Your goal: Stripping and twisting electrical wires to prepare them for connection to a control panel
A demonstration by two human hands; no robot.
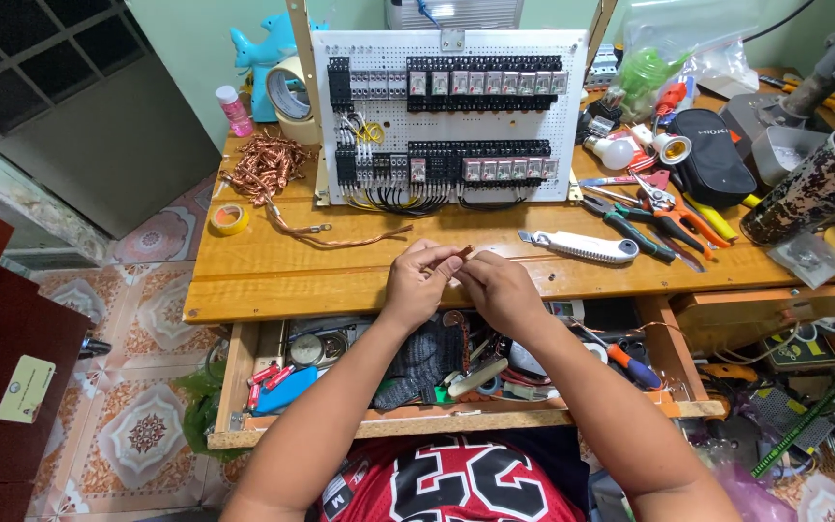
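My left hand (419, 280) and my right hand (497, 288) meet over the front edge of the wooden workbench (273, 280). Both pinch a short piece of copper wire (462, 253) between their fingertips. Behind them stands a white perforated panel (448, 116) with rows of black relays and terminal blocks, with black and yellow wires hanging along its lower edge. A long bare copper strand (340, 237) lies on the bench in front of the panel's left side.
A heap of copper wire scraps (268, 164), tape rolls (229, 218) and a pink bottle (236, 110) sit left. A utility knife (582, 247), pliers (645, 232), screwdrivers, bulbs (616, 152) and a black pouch (712, 155) lie right. An open drawer (340, 372) full of tools is below my arms.
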